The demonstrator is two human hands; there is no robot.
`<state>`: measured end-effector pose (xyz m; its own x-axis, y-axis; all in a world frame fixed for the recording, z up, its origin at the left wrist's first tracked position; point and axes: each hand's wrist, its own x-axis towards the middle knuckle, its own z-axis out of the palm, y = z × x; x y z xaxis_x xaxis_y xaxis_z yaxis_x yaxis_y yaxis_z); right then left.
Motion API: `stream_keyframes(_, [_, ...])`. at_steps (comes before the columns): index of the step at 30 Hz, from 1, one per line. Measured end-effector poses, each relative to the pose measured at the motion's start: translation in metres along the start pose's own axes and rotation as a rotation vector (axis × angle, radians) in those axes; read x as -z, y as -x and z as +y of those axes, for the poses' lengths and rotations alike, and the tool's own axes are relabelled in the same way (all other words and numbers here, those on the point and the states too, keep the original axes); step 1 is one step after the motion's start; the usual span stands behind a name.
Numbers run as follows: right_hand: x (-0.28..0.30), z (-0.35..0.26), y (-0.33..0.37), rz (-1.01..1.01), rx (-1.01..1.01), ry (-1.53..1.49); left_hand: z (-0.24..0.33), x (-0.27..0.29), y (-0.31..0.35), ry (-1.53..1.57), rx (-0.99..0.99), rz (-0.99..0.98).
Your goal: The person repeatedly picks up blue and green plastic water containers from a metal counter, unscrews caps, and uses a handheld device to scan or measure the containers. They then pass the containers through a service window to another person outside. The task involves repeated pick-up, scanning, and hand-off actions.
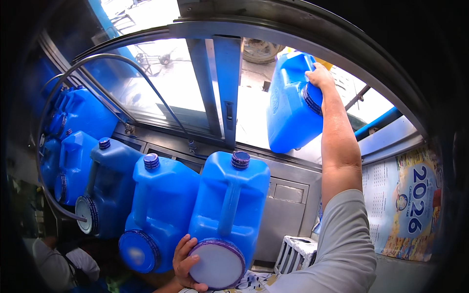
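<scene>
My right arm stretches out through the window opening. The fingers of my right hand (pixel 320 75) are closed round the handle of a blue water jug (pixel 288 110), which stands upright but tilted at the opening, its dark cap facing my arm. Low in the middle, my left hand (pixel 187 263) grips the edge of the wide white cap on the nearest blue water container (pixel 251 195). That container has a second, small dark cap on top. Left of it stands another blue container (pixel 166 190) with a large blue cap.
More blue containers (pixel 113 168) line the counter to the left. A curved metal pipe (pixel 40 141) arches over them. Beyond is a sliding glass window (pixel 188 88) in a metal frame. On the right hang a wall calendar (pixel 391 210) and, below, a white plastic rack (pixel 295 251).
</scene>
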<state>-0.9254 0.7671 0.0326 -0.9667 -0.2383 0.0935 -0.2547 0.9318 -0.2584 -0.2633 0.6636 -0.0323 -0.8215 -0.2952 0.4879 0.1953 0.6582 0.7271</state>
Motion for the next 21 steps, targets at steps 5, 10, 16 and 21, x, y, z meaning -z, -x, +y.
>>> stream_keyframes(5, [0.000,-0.017,0.030,-0.074,0.199,-0.076,0.002,0.001,0.000,0.010,0.029,-0.030])
stream_keyframes(10, [-0.009,-0.057,0.032,-0.103,0.167,-0.068,-0.003,0.009,-0.004,0.079,-0.024,-0.117])
stream_keyframes(16, [-0.018,-0.086,-0.001,-0.140,0.071,-0.086,0.000,0.001,-0.001,0.011,0.009,-0.042])
stream_keyframes(21, [-0.023,-0.116,0.005,-0.050,0.005,-0.113,0.003,0.002,0.000,-0.031,0.030,-0.068])
